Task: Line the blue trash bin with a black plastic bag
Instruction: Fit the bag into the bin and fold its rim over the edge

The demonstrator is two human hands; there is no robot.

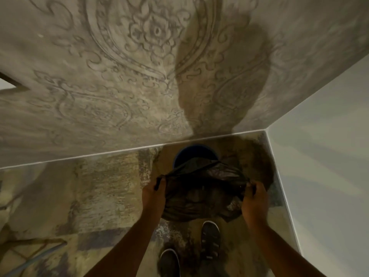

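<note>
Opening step in hand, by the look of it. Left hand (154, 193) and right hand (254, 198) each pinching an edge of the bag (201, 188), pulling its mouth apart between them. Bin (194, 154) just beyond the hands, on the floor (103, 186) by the wall (119, 76), its rim partly hidden behind the bag. Next, probably: mouth wider, bag lowered forward into the bin, edge folded over the rim.
</note>
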